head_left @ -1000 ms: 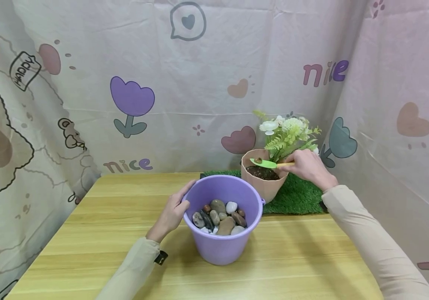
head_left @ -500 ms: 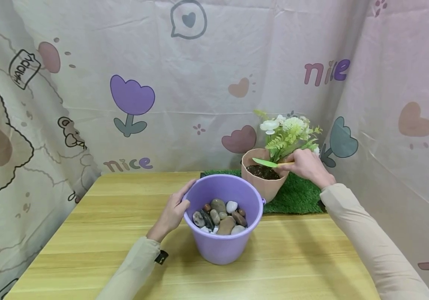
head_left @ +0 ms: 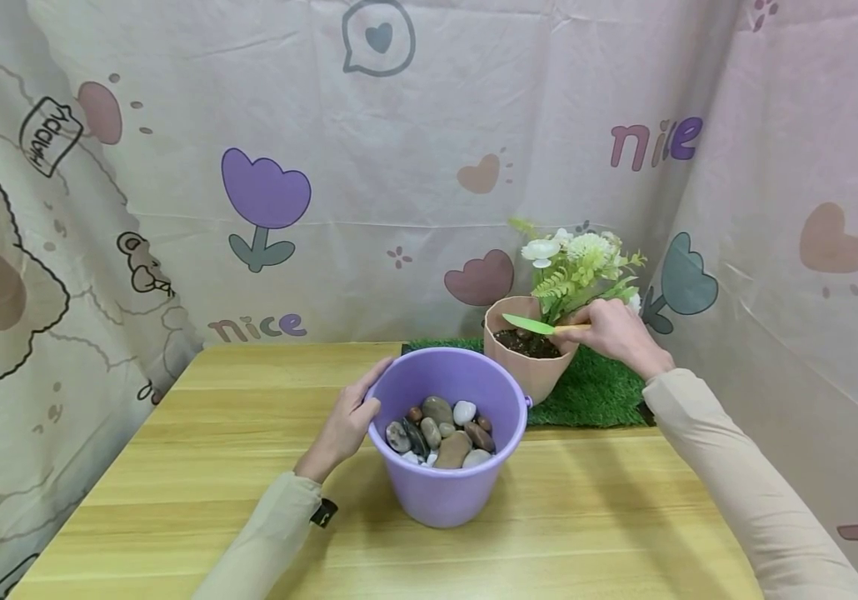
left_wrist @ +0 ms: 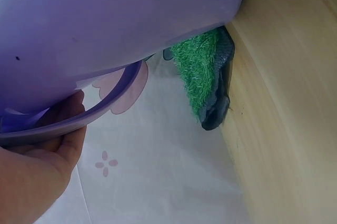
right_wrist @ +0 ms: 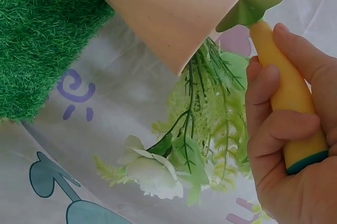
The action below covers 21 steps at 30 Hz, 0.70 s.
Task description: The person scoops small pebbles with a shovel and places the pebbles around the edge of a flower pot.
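Note:
My right hand [head_left: 619, 335] grips the yellow handle [right_wrist: 289, 90] of a small garden trowel, fingers curled round it. Its green blade [head_left: 530, 323] is tilted over the mouth of a pink flowerpot [head_left: 526, 373]. Dark soil [head_left: 537, 345] lies inside the pot, partly hidden by the blade, and white flowers with green leaves [head_left: 575, 265] rise behind it. With my left hand [head_left: 345, 421] I hold the left rim of a purple bucket [head_left: 440, 496]; the left wrist view shows fingers hooked round a purple band [left_wrist: 113, 95]. Several smooth stones [head_left: 455, 450] lie in the bucket.
The pot stands on a green artificial grass mat [head_left: 605, 392] at the back right of the wooden table [head_left: 249, 400]. Printed cloth [head_left: 399, 167] hangs behind the table and at both sides. The bucket stands in front of the pot, slightly left.
One second ago a small brown stone lay on the trowel blade. The blade has since tipped over, and the stone no longer shows on it. The left hand and bucket have stayed put.

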{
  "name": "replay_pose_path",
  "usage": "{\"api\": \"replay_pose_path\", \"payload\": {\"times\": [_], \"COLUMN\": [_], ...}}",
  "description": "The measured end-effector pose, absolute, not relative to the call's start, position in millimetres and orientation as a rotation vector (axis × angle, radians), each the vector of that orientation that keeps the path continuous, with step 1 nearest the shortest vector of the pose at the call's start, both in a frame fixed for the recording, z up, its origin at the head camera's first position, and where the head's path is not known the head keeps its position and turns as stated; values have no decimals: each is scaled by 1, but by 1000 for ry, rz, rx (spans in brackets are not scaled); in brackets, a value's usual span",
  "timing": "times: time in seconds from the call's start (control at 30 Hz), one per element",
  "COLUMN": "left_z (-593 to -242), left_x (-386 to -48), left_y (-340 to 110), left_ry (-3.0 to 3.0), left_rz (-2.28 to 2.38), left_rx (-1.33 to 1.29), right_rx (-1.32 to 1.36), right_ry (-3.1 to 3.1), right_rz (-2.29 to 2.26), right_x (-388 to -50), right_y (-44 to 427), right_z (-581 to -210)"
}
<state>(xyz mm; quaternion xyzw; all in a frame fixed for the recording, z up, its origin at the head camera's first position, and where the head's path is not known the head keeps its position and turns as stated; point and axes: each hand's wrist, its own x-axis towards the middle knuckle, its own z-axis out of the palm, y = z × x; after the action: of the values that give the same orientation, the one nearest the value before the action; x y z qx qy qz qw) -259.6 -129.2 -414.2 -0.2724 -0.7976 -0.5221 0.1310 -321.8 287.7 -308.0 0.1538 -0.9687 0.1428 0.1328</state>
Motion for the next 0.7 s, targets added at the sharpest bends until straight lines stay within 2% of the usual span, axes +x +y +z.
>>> {"api": "replay_pose_path", "payload": {"times": [0.7], "left_z": [-414], "left_x": [-259], "left_y": [-130], "left_ry": [-2315], "left_rz": [-1523], "left_rx": [-785], "right_rx": [610], "right_ry": [-2713], "right_rz": [398], "right_x": [-305], "right_y": [273], "right_z": [-306]}}
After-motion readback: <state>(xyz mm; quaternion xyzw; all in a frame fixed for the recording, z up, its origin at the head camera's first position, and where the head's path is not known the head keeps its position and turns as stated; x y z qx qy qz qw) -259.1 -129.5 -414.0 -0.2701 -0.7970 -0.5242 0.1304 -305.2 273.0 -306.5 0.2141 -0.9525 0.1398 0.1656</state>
